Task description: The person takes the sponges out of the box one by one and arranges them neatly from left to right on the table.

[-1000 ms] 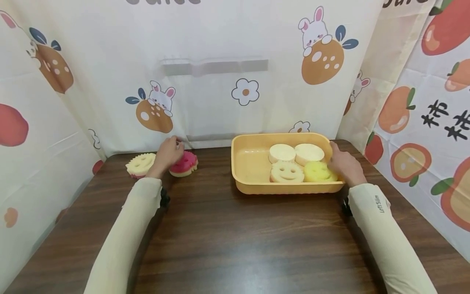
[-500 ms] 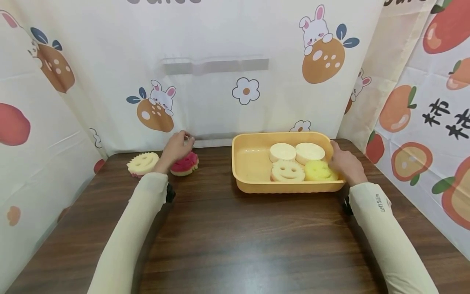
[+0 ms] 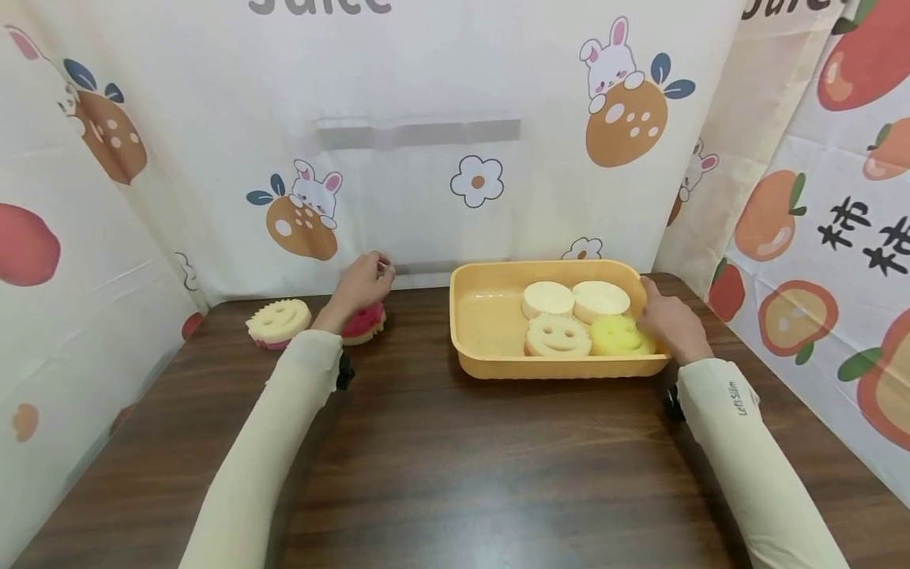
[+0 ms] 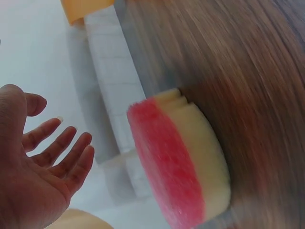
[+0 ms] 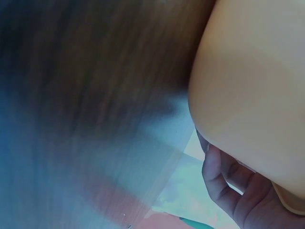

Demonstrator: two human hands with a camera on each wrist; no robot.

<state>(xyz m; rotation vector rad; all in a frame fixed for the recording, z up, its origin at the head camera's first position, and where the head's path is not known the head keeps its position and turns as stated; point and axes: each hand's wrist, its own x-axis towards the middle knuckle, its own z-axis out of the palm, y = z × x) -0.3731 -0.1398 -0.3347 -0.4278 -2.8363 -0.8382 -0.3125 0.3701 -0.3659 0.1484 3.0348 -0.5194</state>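
In the head view my left hand hovers over a pink-topped sponge on the table, hiding part of it. The left wrist view shows that hand with its fingers loosely bent and nothing in them. Beside it, apart from the fingers, is the sponge, pink on one layer and cream on the other. My right hand grips the right wall of a yellow plastic basin. From the right wrist, its bent fingers lie against the basin's outer side.
A cream smiley sponge with a pink underside lies at the table's back left. Inside the basin sit two plain cream round sponges, a cream smiley sponge and a yellow smiley sponge. Printed cloth hangs along the back.
My left hand has moved to the right across the pink-topped sponge, which stays on the table. My right hand keeps its place on the basin.
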